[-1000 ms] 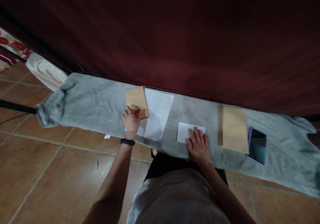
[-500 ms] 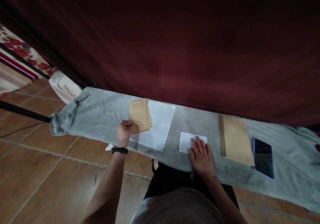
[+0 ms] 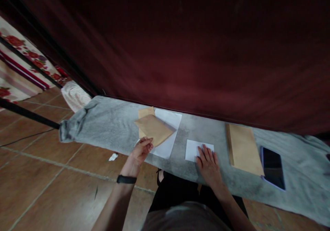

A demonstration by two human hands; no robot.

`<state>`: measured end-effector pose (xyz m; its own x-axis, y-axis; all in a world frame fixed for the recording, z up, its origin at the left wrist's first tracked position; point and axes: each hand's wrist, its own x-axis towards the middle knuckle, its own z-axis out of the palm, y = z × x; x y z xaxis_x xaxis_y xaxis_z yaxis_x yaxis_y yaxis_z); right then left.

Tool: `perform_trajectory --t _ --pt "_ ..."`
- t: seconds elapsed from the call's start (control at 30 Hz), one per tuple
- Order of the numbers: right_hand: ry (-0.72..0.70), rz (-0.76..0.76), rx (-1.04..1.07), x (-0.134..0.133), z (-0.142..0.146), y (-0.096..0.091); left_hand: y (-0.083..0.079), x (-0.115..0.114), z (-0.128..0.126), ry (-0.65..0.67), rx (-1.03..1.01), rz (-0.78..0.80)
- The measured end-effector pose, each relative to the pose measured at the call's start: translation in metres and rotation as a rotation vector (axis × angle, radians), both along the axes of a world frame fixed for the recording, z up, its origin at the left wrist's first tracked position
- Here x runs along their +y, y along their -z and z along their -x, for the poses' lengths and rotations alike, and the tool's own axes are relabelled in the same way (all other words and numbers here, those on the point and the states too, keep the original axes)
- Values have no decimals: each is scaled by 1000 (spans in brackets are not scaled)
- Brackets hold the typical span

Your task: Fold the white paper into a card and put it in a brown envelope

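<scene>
My left hand [image 3: 141, 150] pinches a brown paper envelope [image 3: 156, 128] by its near corner. The envelope is turned at an angle and lifted over another brown envelope [image 3: 145, 112] and a large white sheet [image 3: 167, 148]. My right hand [image 3: 209, 164] lies flat with its fingers spread on a small folded white paper [image 3: 193, 148]. Part of that paper is hidden under the fingers.
A stack of brown envelopes [image 3: 244, 148] lies right of my right hand, touching a dark-screened phone [image 3: 273, 167]. Everything rests on a grey cloth [image 3: 110, 124] along a narrow surface. A dark red curtain [image 3: 180, 59] hangs behind it.
My left hand has picked up the top brown envelope and moved it to the right, turning it. My right hand stays on the folded white paper.
</scene>
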<state>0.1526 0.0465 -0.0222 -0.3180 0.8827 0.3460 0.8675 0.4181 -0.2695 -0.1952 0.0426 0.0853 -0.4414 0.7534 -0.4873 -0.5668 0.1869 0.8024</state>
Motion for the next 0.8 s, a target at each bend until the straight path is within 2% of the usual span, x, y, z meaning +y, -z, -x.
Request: perform_trajectory --t 0.07,0.13,0.2,0.27,0.37,0.47,0.57,0.7,0.8 --pt "1 56 132 2 4 -8 6 -3 -33 22 -54 -12" --pt "7 172 363 4 13 -20 12 -7 -63 45 -100 -21" --pt "56 382 684 6 28 -34 17 -11 -88 73 -168 -36" --pt "69 693 1062 9 43 -47 23 -16 -106 91 -221 -44" --pt "22 845 1267 11 57 -63 29 -23 -123 97 -246 -41" --pt "44 926 1399 11 59 -73 32 -30 -131 113 -255 -25" --pt "60 962 1434 10 54 -78 33 -34 -136 138 -276 -15" --pt "-8 1016 1432 13 47 -79 33 -39 -147 170 -312 -10" --pt "-73 938 1340 17 41 -78 34 -51 -158 274 -310 21"
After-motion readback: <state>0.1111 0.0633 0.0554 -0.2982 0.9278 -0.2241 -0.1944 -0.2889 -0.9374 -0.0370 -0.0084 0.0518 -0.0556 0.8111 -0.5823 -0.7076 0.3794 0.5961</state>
